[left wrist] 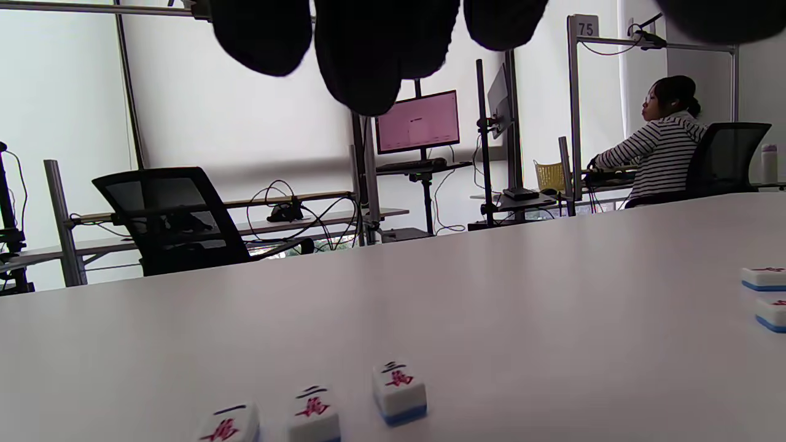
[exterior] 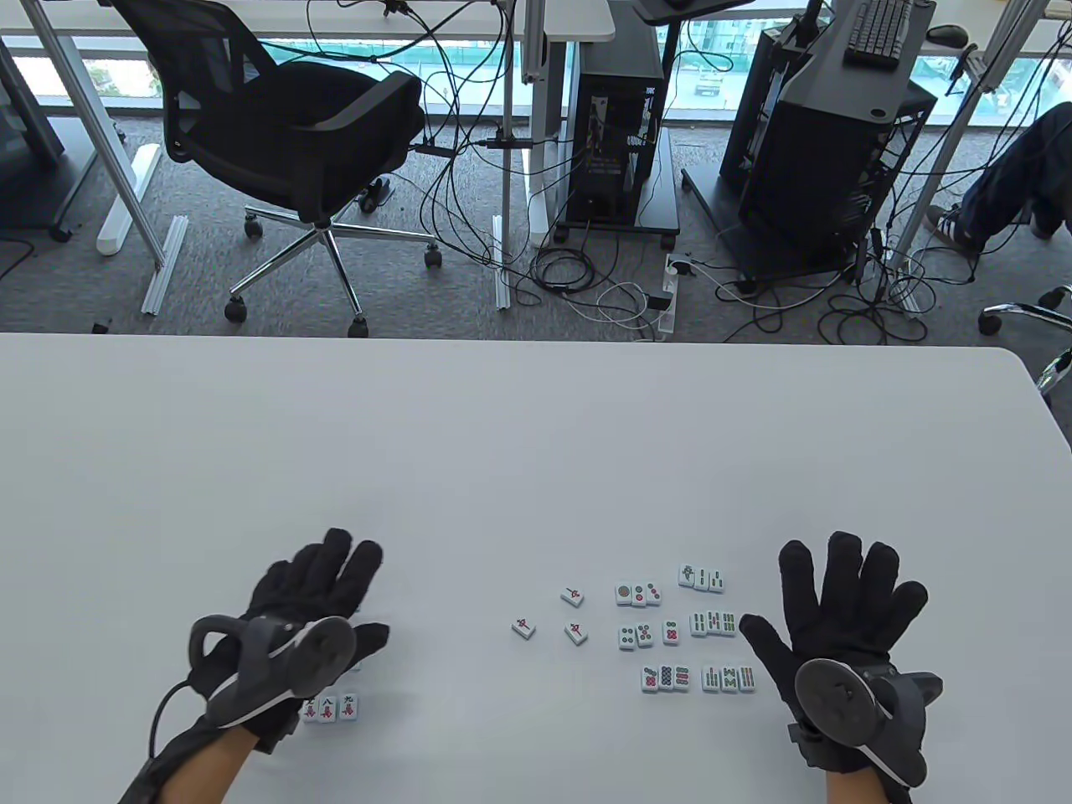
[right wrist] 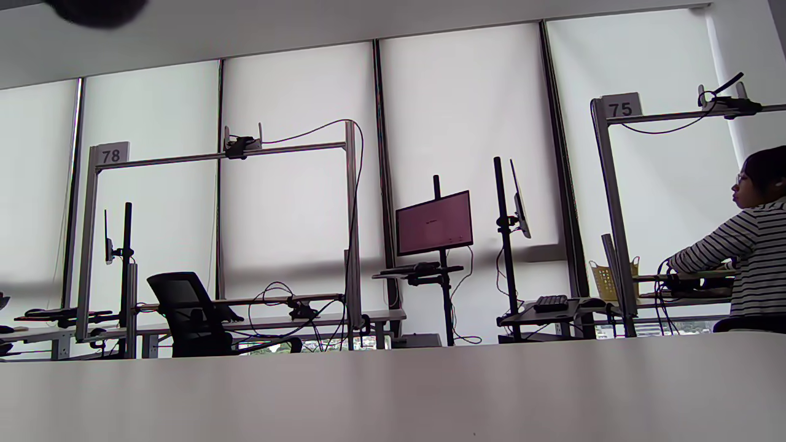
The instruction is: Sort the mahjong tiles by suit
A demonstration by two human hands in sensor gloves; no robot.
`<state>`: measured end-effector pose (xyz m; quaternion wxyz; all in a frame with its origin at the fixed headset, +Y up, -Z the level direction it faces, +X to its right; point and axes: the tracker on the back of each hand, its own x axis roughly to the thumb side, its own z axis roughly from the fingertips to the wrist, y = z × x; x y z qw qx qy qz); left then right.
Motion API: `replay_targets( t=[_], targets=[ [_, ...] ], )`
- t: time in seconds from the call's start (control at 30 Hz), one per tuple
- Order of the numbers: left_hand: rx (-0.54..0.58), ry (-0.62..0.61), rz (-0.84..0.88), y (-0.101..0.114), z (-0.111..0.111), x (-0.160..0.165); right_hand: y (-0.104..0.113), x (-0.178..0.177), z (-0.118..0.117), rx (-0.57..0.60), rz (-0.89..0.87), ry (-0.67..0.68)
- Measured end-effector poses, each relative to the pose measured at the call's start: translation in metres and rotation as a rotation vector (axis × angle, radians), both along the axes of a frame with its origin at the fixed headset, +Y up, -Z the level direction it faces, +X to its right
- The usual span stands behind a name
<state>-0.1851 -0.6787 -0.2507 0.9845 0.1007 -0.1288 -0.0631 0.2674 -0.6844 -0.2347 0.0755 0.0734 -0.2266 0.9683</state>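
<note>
My left hand [exterior: 322, 599] hovers open over the table's near left, fingers spread, holding nothing. Below it lies a row of red-character tiles [exterior: 329, 709]; the left wrist view shows three more such tiles [left wrist: 313, 411] in a row. Three loose red-marked tiles [exterior: 573, 596] [exterior: 524, 627] [exterior: 576, 632] lie mid-table. Circle tiles [exterior: 638, 594] sit in rows right of them, bamboo tiles [exterior: 713, 622] further right. My right hand [exterior: 846, 599] is open, fingers spread, just right of the bamboo rows, holding nothing.
The white table [exterior: 502, 452] stretches far beyond the tiles. Behind it stand an office chair [exterior: 285, 142], computer towers [exterior: 620, 134] and tangled cables on the floor. The right wrist view shows only the tabletop [right wrist: 393, 393] and the room.
</note>
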Motion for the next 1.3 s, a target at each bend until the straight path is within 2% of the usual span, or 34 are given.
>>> replay_targets(
  t=[0.1,0.17,0.23,0.47,0.57,0.63,0.7,0.8,0.9,0.93,1.03,1.07,1.2,1.3],
  targets=[
    [0.004,-0.053,-0.114,0.001,-0.012,0.053,-0.002,-0.004,0.000,-0.005,0.027,0.012],
    [-0.021,-0.056,-0.194,-0.008,-0.024,0.083,-0.003,-0.007,0.001,-0.008,0.041,0.024],
    [-0.112,-0.044,-0.241,-0.022,-0.037,0.109,-0.005,-0.011,0.000,-0.017,0.046,0.044],
    [-0.337,0.045,-0.274,-0.065,-0.064,0.148,-0.008,-0.019,-0.001,-0.036,0.058,0.084],
    [-0.431,0.097,-0.305,-0.074,-0.069,0.152,-0.009,-0.020,-0.001,-0.040,0.060,0.090],
    [-0.381,0.097,-0.296,-0.074,-0.069,0.154,-0.009,-0.021,-0.001,-0.039,0.054,0.096],
    [-0.399,0.093,-0.289,-0.076,-0.071,0.155,-0.010,-0.021,-0.001,-0.039,0.049,0.101],
    [-0.445,0.059,-0.197,-0.077,-0.077,0.151,-0.010,-0.022,-0.001,-0.040,0.051,0.105],
    [-0.479,-0.014,-0.195,-0.075,-0.081,0.145,-0.010,-0.023,-0.001,-0.043,0.049,0.109],
    [-0.462,-0.047,-0.234,-0.074,-0.083,0.144,-0.011,-0.023,-0.001,-0.045,0.048,0.110],
    [-0.199,-0.079,-0.393,-0.060,-0.093,0.131,-0.013,-0.024,-0.001,-0.074,0.049,0.110],
    [-0.155,-0.100,-0.403,-0.053,-0.102,0.124,-0.014,-0.025,-0.001,-0.078,0.050,0.109],
    [-0.181,0.013,-0.335,-0.039,-0.131,0.105,-0.015,-0.028,-0.003,-0.092,0.058,0.117],
    [-0.222,0.080,-0.295,-0.045,-0.147,0.095,-0.017,-0.029,-0.005,-0.107,0.065,0.118]
  ],
)
